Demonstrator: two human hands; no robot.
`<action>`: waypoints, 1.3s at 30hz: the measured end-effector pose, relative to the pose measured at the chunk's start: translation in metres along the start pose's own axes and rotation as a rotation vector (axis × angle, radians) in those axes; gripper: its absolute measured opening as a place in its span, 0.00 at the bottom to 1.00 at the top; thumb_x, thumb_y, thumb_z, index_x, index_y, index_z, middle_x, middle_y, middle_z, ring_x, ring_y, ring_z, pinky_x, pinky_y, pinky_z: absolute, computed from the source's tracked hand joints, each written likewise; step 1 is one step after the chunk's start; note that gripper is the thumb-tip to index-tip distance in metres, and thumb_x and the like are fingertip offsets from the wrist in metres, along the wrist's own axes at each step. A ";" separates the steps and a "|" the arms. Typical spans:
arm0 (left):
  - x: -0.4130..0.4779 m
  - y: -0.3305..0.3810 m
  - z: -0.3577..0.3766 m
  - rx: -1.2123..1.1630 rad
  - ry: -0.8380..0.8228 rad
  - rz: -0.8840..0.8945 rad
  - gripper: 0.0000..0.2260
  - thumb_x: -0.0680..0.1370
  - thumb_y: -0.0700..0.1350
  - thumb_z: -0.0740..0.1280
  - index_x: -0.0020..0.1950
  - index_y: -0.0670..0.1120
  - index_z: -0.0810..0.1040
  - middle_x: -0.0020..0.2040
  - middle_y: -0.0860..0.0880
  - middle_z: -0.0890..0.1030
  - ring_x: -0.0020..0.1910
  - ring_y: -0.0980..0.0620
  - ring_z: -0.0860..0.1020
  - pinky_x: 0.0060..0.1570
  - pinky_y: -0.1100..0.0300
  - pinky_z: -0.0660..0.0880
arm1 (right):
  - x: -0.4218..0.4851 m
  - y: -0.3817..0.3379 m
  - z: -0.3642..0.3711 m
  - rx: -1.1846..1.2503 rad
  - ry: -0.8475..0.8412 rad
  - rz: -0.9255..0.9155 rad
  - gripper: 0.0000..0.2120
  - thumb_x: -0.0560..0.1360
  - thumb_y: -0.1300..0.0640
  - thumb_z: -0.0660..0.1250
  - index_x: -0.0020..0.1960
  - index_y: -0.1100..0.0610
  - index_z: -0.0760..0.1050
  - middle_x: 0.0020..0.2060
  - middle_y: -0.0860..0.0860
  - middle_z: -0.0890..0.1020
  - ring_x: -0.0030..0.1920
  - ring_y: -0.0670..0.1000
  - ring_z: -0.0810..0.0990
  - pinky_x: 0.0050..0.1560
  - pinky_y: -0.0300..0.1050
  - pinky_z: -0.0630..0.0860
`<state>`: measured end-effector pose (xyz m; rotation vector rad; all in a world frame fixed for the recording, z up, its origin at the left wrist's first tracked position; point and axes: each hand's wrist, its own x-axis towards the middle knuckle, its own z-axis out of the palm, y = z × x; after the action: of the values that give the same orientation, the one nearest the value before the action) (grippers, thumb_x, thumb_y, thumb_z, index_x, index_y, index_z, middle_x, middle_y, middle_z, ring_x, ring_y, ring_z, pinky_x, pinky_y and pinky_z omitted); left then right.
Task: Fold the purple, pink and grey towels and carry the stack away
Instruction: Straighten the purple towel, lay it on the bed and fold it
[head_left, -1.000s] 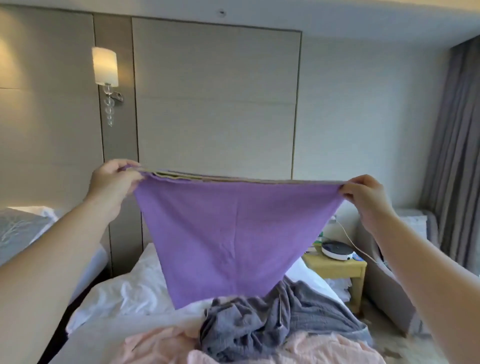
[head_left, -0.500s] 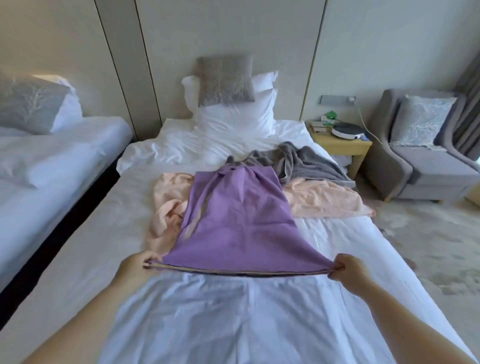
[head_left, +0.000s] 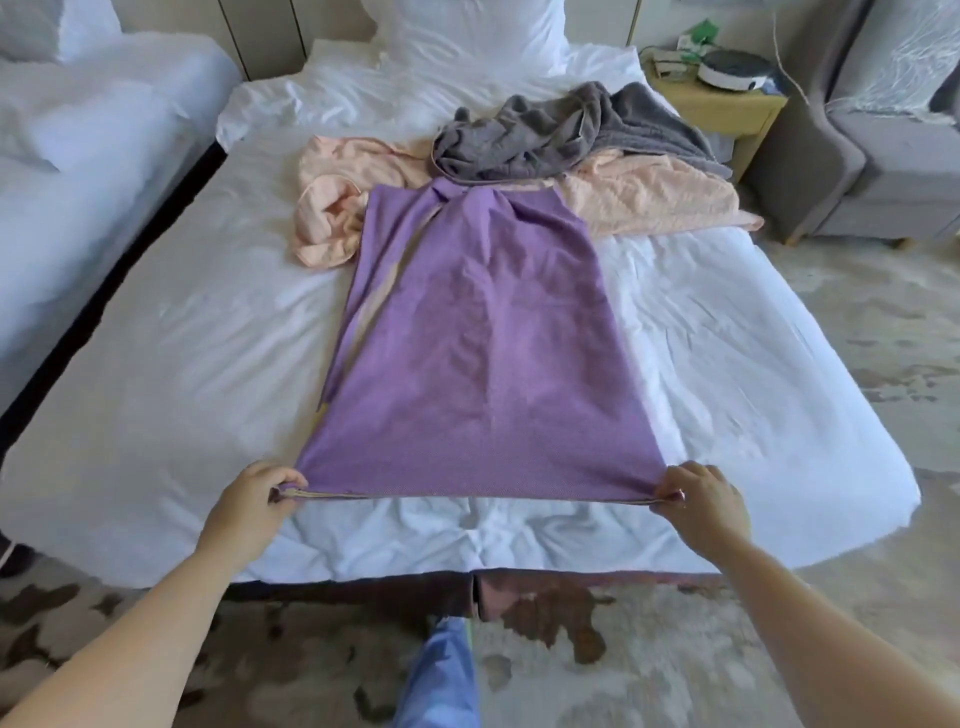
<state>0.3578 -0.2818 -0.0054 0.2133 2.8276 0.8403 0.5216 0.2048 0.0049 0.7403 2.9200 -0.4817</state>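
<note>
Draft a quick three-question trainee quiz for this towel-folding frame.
1. True or false: the purple towel lies stretched out on the bed.
2. The grey towel partly overlaps: A) the armchair, B) the pink towel, C) the carpet.
3. Fill in: the left hand and right hand each pinch a near ____ of the purple towel.
Key: 1 true; 2 B; 3 corner.

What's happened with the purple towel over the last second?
The purple towel, held up in the air a second ago, now lies spread on the bed, its far end over the pink towel. The left hand and right hand still pinch its near corners. The grey towel stays crumpled behind.
</note>
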 end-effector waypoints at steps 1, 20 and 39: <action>-0.011 -0.007 0.009 0.001 -0.003 -0.009 0.16 0.69 0.32 0.73 0.41 0.54 0.78 0.46 0.48 0.77 0.40 0.49 0.77 0.43 0.57 0.70 | -0.008 0.005 0.008 -0.003 0.002 -0.006 0.07 0.66 0.55 0.76 0.41 0.53 0.79 0.43 0.50 0.78 0.51 0.57 0.74 0.49 0.50 0.69; 0.030 0.016 0.054 0.160 0.096 -0.115 0.09 0.72 0.39 0.66 0.51 0.46 0.80 0.53 0.43 0.76 0.50 0.40 0.77 0.48 0.50 0.75 | 0.042 -0.025 0.035 0.038 0.026 -0.053 0.14 0.71 0.57 0.68 0.57 0.52 0.78 0.58 0.54 0.77 0.62 0.59 0.71 0.57 0.53 0.71; 0.294 0.091 0.095 0.398 0.212 0.385 0.22 0.76 0.54 0.62 0.68 0.48 0.74 0.70 0.47 0.73 0.63 0.43 0.72 0.60 0.46 0.68 | 0.299 -0.135 0.060 -0.013 0.148 -0.176 0.26 0.79 0.50 0.57 0.76 0.52 0.57 0.75 0.49 0.58 0.76 0.54 0.54 0.74 0.52 0.50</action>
<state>0.1000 -0.1007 -0.0722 0.7866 3.1846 0.3607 0.1949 0.2076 -0.0625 0.5413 3.1405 -0.4400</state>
